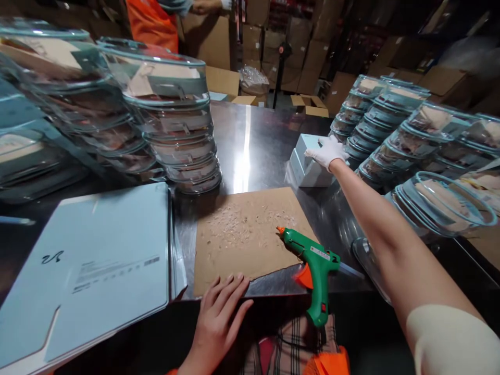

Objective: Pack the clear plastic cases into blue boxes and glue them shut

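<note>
My left hand (219,317) is bare, fingers spread, and rests on the near edge of a brown cardboard sheet (242,234) spotted with dried glue. My right hand (326,152) wears a white glove and reaches far across the steel table (250,140), lying on top of a small pale blue box (307,161). A green glue gun (314,265) with an orange tip lies at the cardboard's right corner, between my arms and touched by neither hand.
A flat pale blue folded carton (89,271) lies at near left. Stacks of clear lidded containers (175,125) stand at the left and more (414,140) at the right. A person in orange (152,21) stands beyond the table among cardboard boxes (304,57).
</note>
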A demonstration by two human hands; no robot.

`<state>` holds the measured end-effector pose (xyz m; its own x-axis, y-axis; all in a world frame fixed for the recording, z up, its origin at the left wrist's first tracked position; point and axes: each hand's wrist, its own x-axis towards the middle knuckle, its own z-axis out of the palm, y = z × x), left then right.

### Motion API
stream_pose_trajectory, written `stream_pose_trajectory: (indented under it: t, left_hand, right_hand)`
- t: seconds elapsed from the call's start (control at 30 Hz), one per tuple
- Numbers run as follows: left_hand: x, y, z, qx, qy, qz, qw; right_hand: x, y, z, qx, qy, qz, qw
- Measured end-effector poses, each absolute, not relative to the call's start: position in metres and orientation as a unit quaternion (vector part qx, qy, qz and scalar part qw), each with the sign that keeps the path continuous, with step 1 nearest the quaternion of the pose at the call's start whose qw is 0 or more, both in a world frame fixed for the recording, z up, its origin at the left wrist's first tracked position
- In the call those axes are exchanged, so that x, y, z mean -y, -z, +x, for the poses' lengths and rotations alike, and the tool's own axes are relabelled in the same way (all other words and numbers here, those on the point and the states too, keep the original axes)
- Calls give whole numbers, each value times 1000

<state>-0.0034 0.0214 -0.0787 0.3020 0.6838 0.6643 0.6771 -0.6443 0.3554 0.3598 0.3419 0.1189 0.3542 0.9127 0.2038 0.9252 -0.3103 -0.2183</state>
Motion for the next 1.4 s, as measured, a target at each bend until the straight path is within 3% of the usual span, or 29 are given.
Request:
stream_pose_trajectory:
  t: [0.83, 1.0, 1.1, 1.27, 1.4]
  left_hand:
    - [-21, 80, -3, -420, -425, 801, -1]
    - [-24, 78, -6, -420, -424, 802, 13]
    - [-22, 76, -5, -418, -409, 811, 23]
    - [-2, 42, -35, -380, -426, 821, -16]
    - [-20, -22, -115, -511, -468, 713, -107]
  right_hand:
    - [-346, -112, 353, 543, 15, -831, 120]
    - [-327, -132, 339, 548, 63, -819, 157]
    - [-286, -155, 323, 606, 89, -772, 171]
    - [-133, -182, 295, 789, 53, -608, 71]
    - [5, -155, 293, 861, 7, -480, 170]
